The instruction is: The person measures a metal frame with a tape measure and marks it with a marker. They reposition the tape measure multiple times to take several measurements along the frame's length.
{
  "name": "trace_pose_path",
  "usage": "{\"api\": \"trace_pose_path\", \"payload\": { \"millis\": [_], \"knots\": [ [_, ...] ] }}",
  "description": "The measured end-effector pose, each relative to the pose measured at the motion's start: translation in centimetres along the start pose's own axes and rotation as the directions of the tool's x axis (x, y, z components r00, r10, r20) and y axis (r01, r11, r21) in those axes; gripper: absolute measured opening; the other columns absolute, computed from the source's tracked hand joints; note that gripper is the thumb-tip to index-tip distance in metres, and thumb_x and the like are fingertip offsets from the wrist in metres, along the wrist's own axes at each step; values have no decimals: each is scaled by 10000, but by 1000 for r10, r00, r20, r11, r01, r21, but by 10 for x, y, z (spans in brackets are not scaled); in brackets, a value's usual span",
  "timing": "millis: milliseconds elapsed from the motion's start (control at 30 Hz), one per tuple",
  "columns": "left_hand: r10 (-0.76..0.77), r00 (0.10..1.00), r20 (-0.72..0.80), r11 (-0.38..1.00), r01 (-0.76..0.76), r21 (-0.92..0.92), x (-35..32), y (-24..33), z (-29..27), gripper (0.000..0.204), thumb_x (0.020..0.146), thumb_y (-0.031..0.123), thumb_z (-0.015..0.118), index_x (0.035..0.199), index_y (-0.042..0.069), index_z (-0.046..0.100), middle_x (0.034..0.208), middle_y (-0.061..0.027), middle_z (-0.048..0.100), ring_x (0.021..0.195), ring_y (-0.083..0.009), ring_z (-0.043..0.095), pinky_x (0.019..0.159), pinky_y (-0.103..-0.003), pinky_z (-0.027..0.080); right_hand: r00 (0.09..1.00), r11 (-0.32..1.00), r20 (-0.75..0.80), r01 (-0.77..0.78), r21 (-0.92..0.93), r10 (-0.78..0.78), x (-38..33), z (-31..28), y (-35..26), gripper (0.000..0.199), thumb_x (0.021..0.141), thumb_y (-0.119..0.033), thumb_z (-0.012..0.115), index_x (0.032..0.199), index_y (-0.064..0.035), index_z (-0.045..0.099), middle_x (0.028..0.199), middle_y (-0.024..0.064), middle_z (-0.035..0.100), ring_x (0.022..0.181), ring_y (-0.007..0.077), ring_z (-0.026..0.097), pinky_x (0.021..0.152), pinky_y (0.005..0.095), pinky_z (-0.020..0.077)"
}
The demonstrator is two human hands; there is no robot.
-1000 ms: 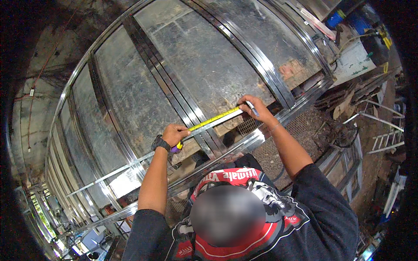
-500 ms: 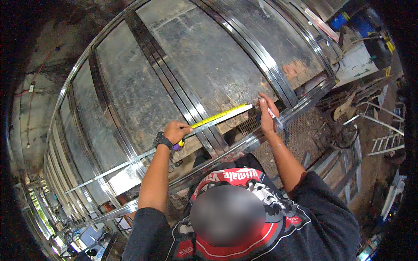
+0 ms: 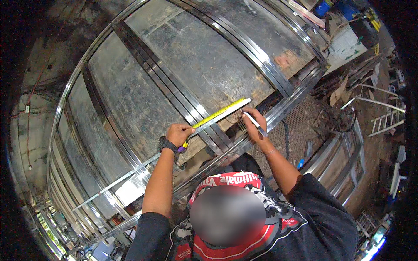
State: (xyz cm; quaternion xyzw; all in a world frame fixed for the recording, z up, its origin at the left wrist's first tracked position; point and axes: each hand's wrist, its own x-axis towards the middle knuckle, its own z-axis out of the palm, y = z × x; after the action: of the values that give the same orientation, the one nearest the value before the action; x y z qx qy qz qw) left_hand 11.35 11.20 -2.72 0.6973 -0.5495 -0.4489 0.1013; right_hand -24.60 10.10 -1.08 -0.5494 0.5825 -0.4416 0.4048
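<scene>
My left hand (image 3: 180,134) is closed on a tape measure, its dark and yellow case (image 3: 183,147) partly hidden below the palm. The yellow blade (image 3: 220,113) reaches right along a long, narrow metal strip (image 3: 119,179) that lies across the frame's bars. The fingers of that hand also press near the strip. My right hand (image 3: 257,126) grips a white marker with a dark end (image 3: 253,121). Its tip points up and left, close to the lower edge of the strip near the strip's right end. Whether the tip touches metal I cannot tell.
Shiny paired metal bars (image 3: 163,78) cross a large panelled metal frame, with worn grey sheets (image 3: 200,56) between them. A shiny rail (image 3: 278,111) forms its near edge. Metal mesh (image 3: 278,124) shows beneath. At right lie a white ladder-like frame (image 3: 387,122) and stacked scrap.
My right hand has moved left and slightly nearer, bringing the marker's tip to the strip's lower edge. The left hand keeps its hold on the tape measure. The whole view has shifted a little.
</scene>
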Motion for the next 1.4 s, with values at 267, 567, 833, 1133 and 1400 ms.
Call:
{"api": "trace_pose_path", "payload": {
  "millis": [267,567,833,1133,1400],
  "knots": [
    [-15,1000,-13,1000,15,9,0,2,1,333,845,379,853,1059,124,847,926,-131,806,833,-266,761,800,-397,573,998,998,-29,60,-10,-60,-7,26,-7,215,955,-131,702,1128,-4,691,981,136,726,882,235,706,808,355,550],
    [59,997,-52,997,-56,45,-8,18,-4,294,849,325,851,1024,89,845,852,-120,794,752,-221,738,732,-381,553,988,982,24,156,-109,-154,-12,36,-19,223,941,-132,712,1126,-8,703,1024,155,734,914,281,719,830,382,560],
    [50,997,-64,999,-50,4,-3,5,2,326,845,347,859,1034,82,843,827,-119,792,733,-198,727,712,-365,549,986,981,37,167,-103,-164,-16,47,-19,212,931,-123,723,1117,-23,703,993,168,729,895,299,723,812,390,560],
    [86,994,-63,996,-86,4,-3,6,1,325,850,352,858,1020,75,844,792,-104,782,692,-190,707,688,-361,540,992,992,47,118,-37,-116,-16,48,-12,197,943,-113,718,1114,-17,701,982,143,724,856,259,713,782,371,558],
    [100,992,-74,995,-99,22,-6,9,-1,294,849,349,857,1003,98,849,733,-82,751,648,-177,675,646,-365,517,995,996,49,88,-31,-86,-17,46,-15,205,936,-115,726,1114,-14,708,986,147,727,861,258,715,787,365,558]
  ]
}}
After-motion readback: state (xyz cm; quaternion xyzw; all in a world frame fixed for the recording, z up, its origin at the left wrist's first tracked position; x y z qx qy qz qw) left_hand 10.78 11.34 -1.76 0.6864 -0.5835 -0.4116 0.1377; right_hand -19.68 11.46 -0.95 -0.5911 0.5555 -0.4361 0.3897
